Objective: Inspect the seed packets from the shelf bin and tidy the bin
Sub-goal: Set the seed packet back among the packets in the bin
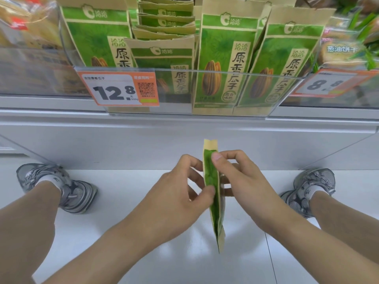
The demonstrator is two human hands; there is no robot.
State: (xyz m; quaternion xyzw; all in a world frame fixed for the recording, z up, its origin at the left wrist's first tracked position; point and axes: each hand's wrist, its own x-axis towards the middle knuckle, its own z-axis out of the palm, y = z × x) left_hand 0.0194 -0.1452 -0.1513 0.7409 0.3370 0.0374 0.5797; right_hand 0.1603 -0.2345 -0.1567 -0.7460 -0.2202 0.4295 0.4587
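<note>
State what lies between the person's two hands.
Head view: a green and tan paper seed packet, seen edge-on, pinched by left hand and right hand.

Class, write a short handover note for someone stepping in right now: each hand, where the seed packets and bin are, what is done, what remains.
Left hand and right hand both pinch one seed packet, held edge-on below the shelf.
Other packets stand in the clear shelf bin, some leaning, behind the 12.8 price tag.
Done: one packet taken out, under inspection.
Left: return it, check the rest, straighten the bin.
</note>
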